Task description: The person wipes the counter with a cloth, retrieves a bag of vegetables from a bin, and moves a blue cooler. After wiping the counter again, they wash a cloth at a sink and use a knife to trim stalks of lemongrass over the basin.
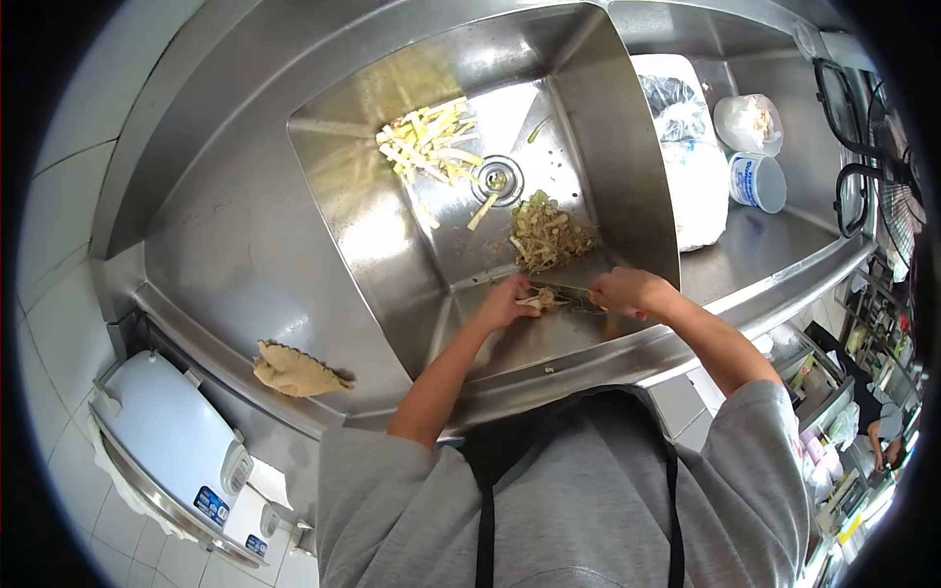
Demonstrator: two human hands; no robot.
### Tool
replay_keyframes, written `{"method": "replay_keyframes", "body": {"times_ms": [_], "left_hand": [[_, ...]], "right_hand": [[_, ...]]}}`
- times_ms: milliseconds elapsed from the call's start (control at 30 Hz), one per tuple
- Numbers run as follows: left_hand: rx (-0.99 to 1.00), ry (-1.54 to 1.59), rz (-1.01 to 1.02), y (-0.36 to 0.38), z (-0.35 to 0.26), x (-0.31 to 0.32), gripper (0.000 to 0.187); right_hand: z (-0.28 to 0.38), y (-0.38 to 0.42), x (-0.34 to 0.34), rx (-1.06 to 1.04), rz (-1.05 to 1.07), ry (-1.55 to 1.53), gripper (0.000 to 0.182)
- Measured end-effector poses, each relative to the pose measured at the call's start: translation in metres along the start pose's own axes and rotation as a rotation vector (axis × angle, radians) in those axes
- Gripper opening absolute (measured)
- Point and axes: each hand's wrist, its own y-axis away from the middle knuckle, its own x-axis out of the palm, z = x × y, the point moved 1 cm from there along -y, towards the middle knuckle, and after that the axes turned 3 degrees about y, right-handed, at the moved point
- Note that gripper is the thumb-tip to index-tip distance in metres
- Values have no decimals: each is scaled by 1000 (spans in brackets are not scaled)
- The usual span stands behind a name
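Observation:
Over the near side of the steel sink basin (368, 186), my left hand (504, 302) pinches a pale vegetable stalk with stringy roots (546, 298). My right hand (627, 292) is closed around a knife, its thin dark blade (564, 288) lying close to the root end; most of the handle is hidden by the fingers. Just beyond both hands sits a heap of brownish-green root trimmings (549, 235). Pale yellow-green cut stalks (426, 142) are piled at the far left of the basin, and one loose piece (482, 212) lies beside the drain (497, 180).
A brown cloth-like piece (299, 370) lies on the left steel counter. In the right compartment stand a white plastic-lined container (691, 186), a clear tub (750, 123) and a white labelled tub (760, 183). Black-handled items (848, 147) hang at the right rim. Another person (882, 421) is far right.

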Motion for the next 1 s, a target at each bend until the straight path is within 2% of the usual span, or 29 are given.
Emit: {"method": "replay_keyframes", "body": {"times_ms": [133, 233, 300, 333, 400, 533, 600, 700, 833, 900, 1000], "left_hand": [[-30, -87, 6, 1, -9, 6, 26], [40, -6, 50, -5, 7, 9, 25], [312, -29, 94, -1, 10, 4, 22], [312, -30, 94, 1, 8, 5, 22], [189, -135, 39, 3, 3, 6, 19], [177, -135, -2, 6, -4, 6, 20], [42, -41, 1, 7, 0, 5, 22], [68, 21, -64, 6, 2, 11, 24], [18, 33, -14, 2, -5, 14, 26], [79, 63, -45, 2, -3, 16, 27], [76, 93, -70, 0, -1, 18, 28]], "right_hand": [[1, -3, 3, 6, -8, -2, 30], [0, -4, 6, 8, -52, -27, 30], [-1, -8, 10, 15, -69, -40, 29], [-1, -12, 12, -3, -43, -30, 29], [1, -11, 12, -19, -18, -18, 29], [0, 3, 8, 0, -88, -112, 29], [-3, 6, 4, 6, -114, -173, 28], [-4, 12, -2, 22, -144, -192, 29], [3, 20, -8, -4, -123, -224, 29], [3, 15, -4, -24, -110, -230, 29], [3, 7, -1, 3, -4, -176, 29]]}}
